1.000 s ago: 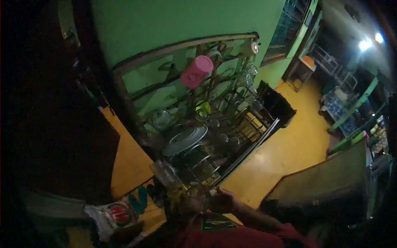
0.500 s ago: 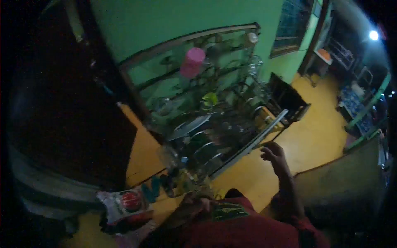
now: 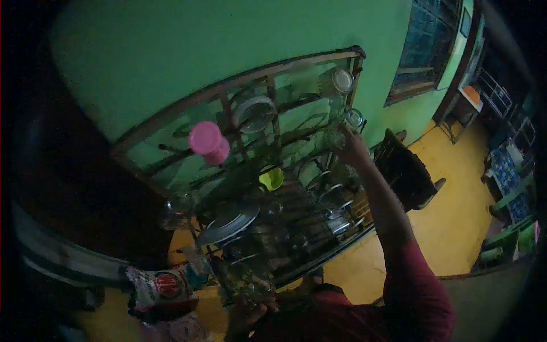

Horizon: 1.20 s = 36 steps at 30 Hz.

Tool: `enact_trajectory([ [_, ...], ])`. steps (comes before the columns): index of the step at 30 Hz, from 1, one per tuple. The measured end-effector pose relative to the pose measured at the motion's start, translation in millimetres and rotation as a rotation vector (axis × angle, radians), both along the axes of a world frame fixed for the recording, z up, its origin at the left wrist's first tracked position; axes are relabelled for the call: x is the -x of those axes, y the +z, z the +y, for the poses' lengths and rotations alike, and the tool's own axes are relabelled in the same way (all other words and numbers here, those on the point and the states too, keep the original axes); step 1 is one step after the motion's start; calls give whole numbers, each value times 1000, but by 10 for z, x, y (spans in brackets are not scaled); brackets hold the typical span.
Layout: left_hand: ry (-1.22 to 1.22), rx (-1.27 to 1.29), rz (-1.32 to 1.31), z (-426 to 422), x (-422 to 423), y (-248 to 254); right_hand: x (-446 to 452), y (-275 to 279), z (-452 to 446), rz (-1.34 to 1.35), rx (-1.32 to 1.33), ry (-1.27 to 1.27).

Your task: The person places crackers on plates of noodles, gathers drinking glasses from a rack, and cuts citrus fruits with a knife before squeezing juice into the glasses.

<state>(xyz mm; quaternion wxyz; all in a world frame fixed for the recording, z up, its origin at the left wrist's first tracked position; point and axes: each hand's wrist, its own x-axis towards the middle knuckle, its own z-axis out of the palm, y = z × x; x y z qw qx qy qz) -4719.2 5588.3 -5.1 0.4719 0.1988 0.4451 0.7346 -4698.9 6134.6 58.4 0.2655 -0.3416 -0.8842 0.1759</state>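
My right hand (image 3: 351, 147) is raised at the right end of a dish rack (image 3: 307, 263), its fingers closed around a clear glass (image 3: 354, 118) near the rack's upright. Just above it, another upturned glass (image 3: 342, 81) sits on the rack's top corner. Low in front of my body, my left hand (image 3: 250, 316) is closed on clear glassware (image 3: 246, 285); the dim light hides its exact shape. A pink plastic cup (image 3: 207, 140) hangs on the rack's back frame. On the shelf are a yellow-green cup (image 3: 271, 178) and plates (image 3: 228, 223).
A dark wooden chair-like piece (image 3: 405, 171) stands right of the rack. A printed sack (image 3: 165, 285) lies at lower left. The green wall (image 3: 188, 51) is behind the rack. Yellow floor (image 3: 450, 188) runs off to the right, past a blue-patterned seat (image 3: 509, 179).
My right hand has risen from beside the rack's front edge to the glass at its upper right and closed on it. The left hand stays low. The view has shifted.
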Motion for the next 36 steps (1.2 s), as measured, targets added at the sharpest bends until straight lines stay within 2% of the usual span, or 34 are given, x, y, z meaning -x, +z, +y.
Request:
enact_trajectory([
  [3,82,-2,14,394,-207,69,-99,-16,79,-36,-5,35],
  [6,141,-33,98,767,-364,185,-291,415,14,59,7,77],
  [9,3,266,419,978,-301,513,-794,800,-309,32,112,79],
  [10,-8,283,413,986,-305,510,-1050,891,-400,290,211,154],
  [11,1,215,586,1019,-301,423,-1270,913,-463,545,299,226],
  [12,11,140,756,1043,-322,381,-1462,852,-566,533,305,218],
  [14,51,83,661,1194,-497,664,-1853,716,-874,895,965,295],
  [16,90,23,557,1289,-682,762,-2136,-192,-1206,1010,1665,551],
  [17,95,-35,406,1301,-762,767,-2171,-398,-1530,1029,1884,628],
  [18,101,-100,258,1295,-813,762,-2171,-490,-1878,1025,2110,679],
  [19,106,-120,254,1266,-845,761,-2257,-477,-2138,923,2067,608],
  [21,44,5,393,1146,-869,830,-2270,-403,-2534,811,2014,546],
  [23,-15,160,500,966,-1012,889,-2299,-588,-2724,774,2332,484],
  [24,-29,203,520,920,-1119,829,-2363,-755,-2777,758,2338,465],
  [25,-44,246,540,876,-1225,776,-2402,-966,-2797,681,2491,440],
  [26,105,85,350,883,-1340,572,-2373,-1073,-2782,600,2636,430],
  [28,259,-76,170,909,-1383,320,-2222,-918,-2744,557,2546,450],
  [30,258,-3,161,942,-1359,141,-2135,-977,-2638,511,2462,454],
  [31,262,22,157,980,-1368,76,-2071,-1126,-2527,408,2550,523],
  [33,423,-8,2,1146,-1383,-50,-1928,-1350,-2221,283,2636,614],
  [34,437,-7,12,1188,-1392,-207,-1844,-1387,-2058,98,2722,663],
  [36,340,-239,-253,1340,-1198,-674,-1716,-1331,-1712,-109,2807,714],
])
